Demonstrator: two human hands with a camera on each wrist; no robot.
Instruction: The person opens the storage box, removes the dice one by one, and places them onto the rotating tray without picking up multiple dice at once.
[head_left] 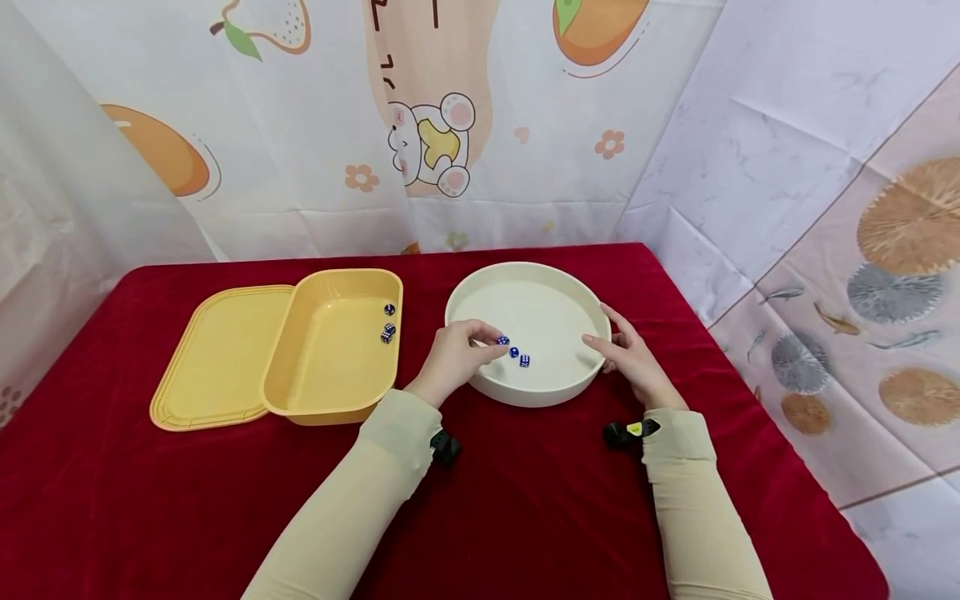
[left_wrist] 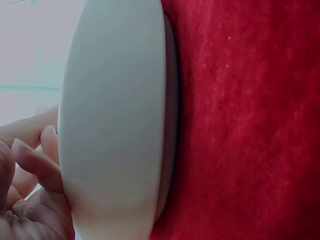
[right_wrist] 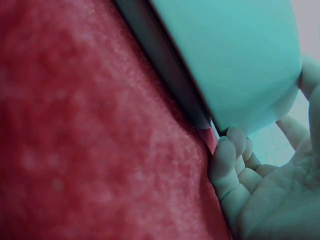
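Observation:
A round cream tray (head_left: 517, 387) stands on the red cloth, its outer wall filling much of both wrist views. Over its left rim reaches my left hand (head_left: 459, 354), pinching a small blue die (head_left: 503, 340) between thumb and fingertips. Two more blue dice, one die (head_left: 513, 352) and another die (head_left: 524, 361), lie on the tray floor beside those fingertips. My right hand (head_left: 630, 354) holds the tray's right side, thumb over the rim and fingers against the outer wall; in the right wrist view the fingertips (right_wrist: 223, 155) are at its lower edge.
Left of the tray sits a yellow box (head_left: 330, 350) with three blue dice (head_left: 388, 329) along its right side. A flat yellow lid (head_left: 221, 354) lies beside it, partly under the box. A printed curtain (head_left: 300, 167) hangs behind the table (head_left: 525, 492).

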